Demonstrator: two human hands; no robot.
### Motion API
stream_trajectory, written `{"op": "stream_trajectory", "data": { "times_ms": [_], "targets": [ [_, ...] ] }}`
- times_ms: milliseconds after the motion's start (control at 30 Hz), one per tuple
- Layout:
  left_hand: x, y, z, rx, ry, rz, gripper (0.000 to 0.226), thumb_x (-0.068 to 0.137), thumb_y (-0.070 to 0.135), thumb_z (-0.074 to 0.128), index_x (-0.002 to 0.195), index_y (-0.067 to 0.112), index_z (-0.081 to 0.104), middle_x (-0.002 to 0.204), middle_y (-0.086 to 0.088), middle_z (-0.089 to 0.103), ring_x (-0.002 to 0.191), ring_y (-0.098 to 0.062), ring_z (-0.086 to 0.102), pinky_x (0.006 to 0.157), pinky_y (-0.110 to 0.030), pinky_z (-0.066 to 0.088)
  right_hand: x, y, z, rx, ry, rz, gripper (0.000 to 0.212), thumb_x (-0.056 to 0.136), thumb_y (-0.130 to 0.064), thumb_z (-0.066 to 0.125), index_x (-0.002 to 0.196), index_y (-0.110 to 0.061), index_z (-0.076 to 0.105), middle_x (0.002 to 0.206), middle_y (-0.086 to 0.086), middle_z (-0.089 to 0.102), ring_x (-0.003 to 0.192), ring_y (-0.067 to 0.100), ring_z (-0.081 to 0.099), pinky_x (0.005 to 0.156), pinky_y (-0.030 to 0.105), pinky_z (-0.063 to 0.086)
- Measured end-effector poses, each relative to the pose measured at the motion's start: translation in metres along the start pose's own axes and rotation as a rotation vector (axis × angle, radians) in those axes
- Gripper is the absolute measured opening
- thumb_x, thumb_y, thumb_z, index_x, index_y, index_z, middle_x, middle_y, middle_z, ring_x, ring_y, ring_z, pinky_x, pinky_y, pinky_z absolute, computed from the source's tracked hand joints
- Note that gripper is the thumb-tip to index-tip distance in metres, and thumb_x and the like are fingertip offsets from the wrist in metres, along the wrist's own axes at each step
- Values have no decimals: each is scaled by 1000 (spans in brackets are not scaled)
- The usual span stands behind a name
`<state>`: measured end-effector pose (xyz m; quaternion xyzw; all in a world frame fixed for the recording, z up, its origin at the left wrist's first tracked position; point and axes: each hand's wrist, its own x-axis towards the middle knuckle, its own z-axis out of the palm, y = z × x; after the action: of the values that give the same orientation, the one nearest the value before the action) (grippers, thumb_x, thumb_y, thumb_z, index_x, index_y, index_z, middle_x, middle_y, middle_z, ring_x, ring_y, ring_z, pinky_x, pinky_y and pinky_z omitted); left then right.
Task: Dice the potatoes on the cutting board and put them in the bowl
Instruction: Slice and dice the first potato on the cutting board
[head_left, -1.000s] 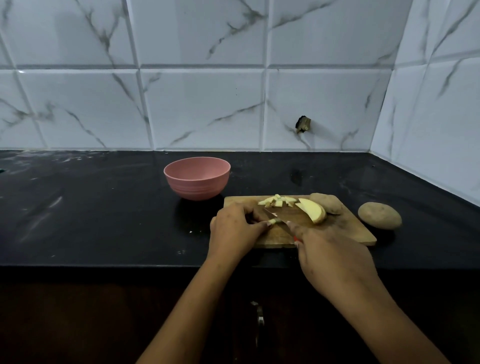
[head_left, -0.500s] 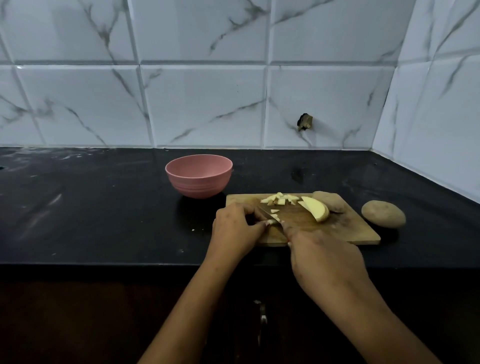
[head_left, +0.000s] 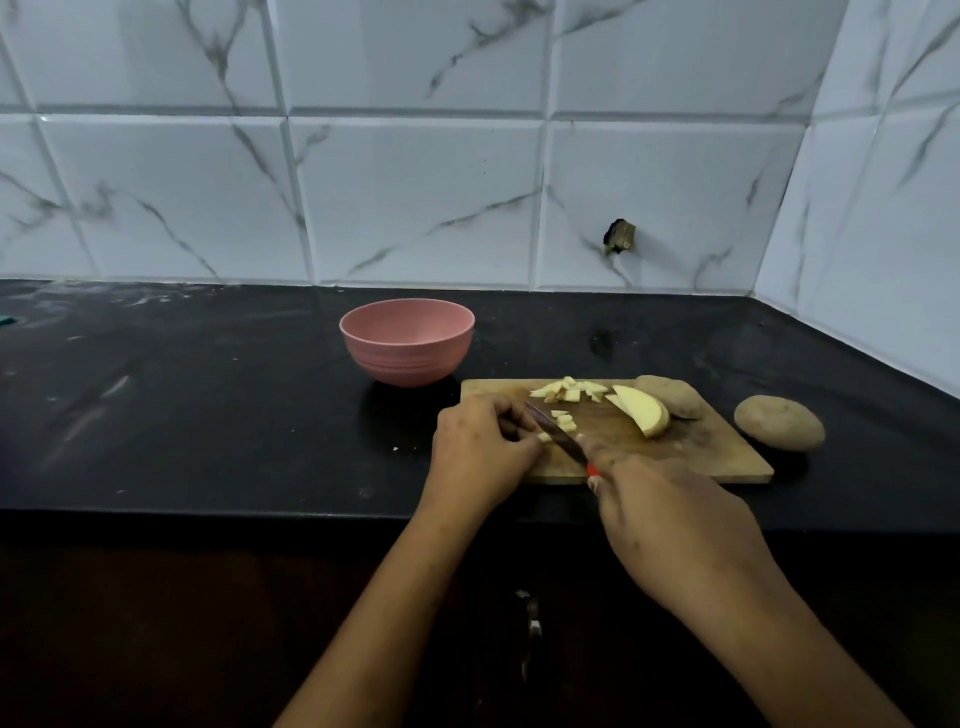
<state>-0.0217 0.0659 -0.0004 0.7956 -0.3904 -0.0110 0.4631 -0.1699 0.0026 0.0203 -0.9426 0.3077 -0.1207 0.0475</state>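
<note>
A wooden cutting board (head_left: 717, 457) lies on the black counter. My left hand (head_left: 480, 449) pinches a small strip of potato (head_left: 544, 437) at the board's left end. My right hand (head_left: 670, 525) grips a red-handled knife (head_left: 558, 434), its blade slanting across the strip right beside my left fingertips. Fresh cubes (head_left: 563, 420) lie just past the blade. A pile of diced potato (head_left: 569, 391) sits at the board's far edge, with potato wedges (head_left: 641, 410) and an unpeeled potato half (head_left: 672, 396) to its right. The pink bowl (head_left: 408, 347) stands behind the board's left corner.
A whole potato (head_left: 779, 422) lies on the counter right of the board. White marble tiles form the back wall and the right corner wall (head_left: 883, 234). The counter's front edge (head_left: 208, 512) runs just below the board; a dark cabinet handle (head_left: 532, 618) shows beneath.
The knife blade has shifted slightly along the strip between cuts, and a few more small cubes lie beside it. My left hand stays in the same place on the strip.
</note>
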Motion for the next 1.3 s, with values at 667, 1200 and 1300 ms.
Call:
{"op": "stream_trajectory", "data": {
  "times_ms": [667, 1200, 1300],
  "targets": [
    [13, -3, -1, 108, -30, 46, 29, 76, 20, 75, 82, 22, 47, 80, 5, 62, 81, -11, 58, 73, -23, 47, 25, 22, 13, 225, 48, 41, 38, 102, -35, 37, 140, -36, 43, 93, -7, 61, 80, 9, 57, 64, 29, 48],
    [75, 13, 28, 175, -198, 214, 32, 73, 15, 81, 85, 20, 51, 78, 9, 65, 78, -2, 65, 79, -27, 55, 21, 49, 8, 1227, 35, 133, 21, 101, -23, 46, 120, -27, 55, 53, -3, 45, 37, 0, 37, 37, 13, 28],
    [78, 14, 30, 145, -197, 246, 33, 74, 15, 80, 83, 23, 49, 79, 9, 64, 75, 2, 62, 68, -12, 49, 21, 54, 6, 1345, 82, 167, 20, 100, -22, 47, 117, -25, 57, 55, 0, 44, 36, 1, 34, 36, 14, 27]
  ]
}}
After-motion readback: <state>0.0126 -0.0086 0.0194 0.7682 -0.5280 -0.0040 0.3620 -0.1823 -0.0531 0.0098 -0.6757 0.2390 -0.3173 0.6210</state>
